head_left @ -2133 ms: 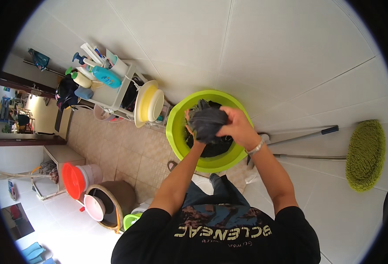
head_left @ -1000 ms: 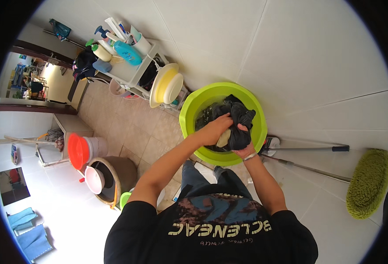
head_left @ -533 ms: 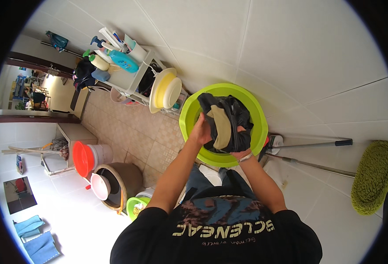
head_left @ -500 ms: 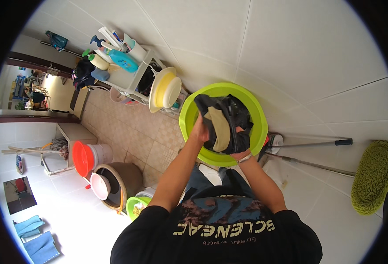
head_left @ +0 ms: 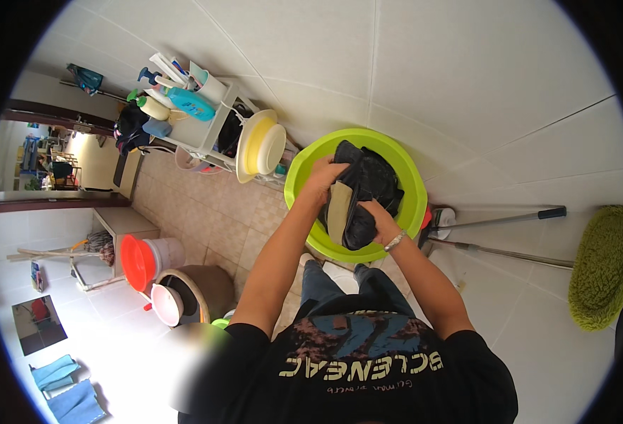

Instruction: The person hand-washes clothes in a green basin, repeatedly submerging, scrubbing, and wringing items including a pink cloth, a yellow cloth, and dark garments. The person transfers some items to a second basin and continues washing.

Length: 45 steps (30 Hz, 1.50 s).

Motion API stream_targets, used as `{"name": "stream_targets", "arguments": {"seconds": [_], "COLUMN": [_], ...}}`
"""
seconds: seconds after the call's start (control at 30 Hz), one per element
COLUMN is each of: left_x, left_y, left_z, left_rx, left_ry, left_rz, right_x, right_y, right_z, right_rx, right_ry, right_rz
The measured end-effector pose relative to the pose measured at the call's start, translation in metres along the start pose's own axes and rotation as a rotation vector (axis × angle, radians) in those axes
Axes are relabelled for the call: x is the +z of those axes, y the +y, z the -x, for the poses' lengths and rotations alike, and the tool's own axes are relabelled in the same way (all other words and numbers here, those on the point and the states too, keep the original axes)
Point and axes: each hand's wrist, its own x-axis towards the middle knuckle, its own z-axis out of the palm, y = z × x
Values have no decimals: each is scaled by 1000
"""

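Dark cloth (head_left: pixel 359 230) gripped at green tub (head_left: pixel 415 187)

On my feed, left hand (head_left: pixel 321 177) pinches the cloth's left edge; right hand (head_left: pixel 382 220) grips its near-right folds. Two-sided hold probably stops it slumping; cloth sits within the tub's outline, can't tell if it touches bottom. Around, left to right: red bucket (head_left: pixel 137 261), white shelf (head_left: pixel 197 133), yellow basin (head_left: pixel 255 147) crowding the tub's left, poles (head_left: pixel 502 252) close by its right, fuzzy green mop (head_left: pixel 597 268).

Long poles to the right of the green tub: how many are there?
2: an upper pole, ending in a black grip, and a lower pole, reaching the fuzzy green mop head. The green tub may hide others.
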Motion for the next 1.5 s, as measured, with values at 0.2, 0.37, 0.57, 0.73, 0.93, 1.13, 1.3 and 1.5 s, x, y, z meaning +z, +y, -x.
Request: {"name": "stream_targets", "arguments": {"seconds": [0.2, 0.37, 0.57, 0.73, 0.93, 1.13, 1.3, 1.5], "left_x": [22, 12, -10, 5, 7, 34, 37, 36], "left_y": [-5, -11, 19, 9, 6, 15, 17, 34], "left_z": [-12, -3, 34, 53, 61, 86, 107, 114], "left_rx": [198, 296, 19, 466, 550, 1008, 977, 787], "left_ry": [167, 25, -602, -422, -145, -161, -260, -573], "left_rz": [-815, -801, -258, -773, -576, -754, -964, -1184], "right_x": [-18, -13, -11, -13, -42, -38, -61, -67], "right_y": [2, 1, -32, -36, -49, -27, -8, 5], "right_z": [-30, -28, -11, -7, -2, 15, -7, 5], "right_rx": [-387, -196, -92, -285, -325, 88, -85, -261], "right_ry": [240, 159, 104, 115, -208, -50, 172, -2], "right_rz": [1446, 1295, 1199, 1313, 416, -313, -201, 61]}}
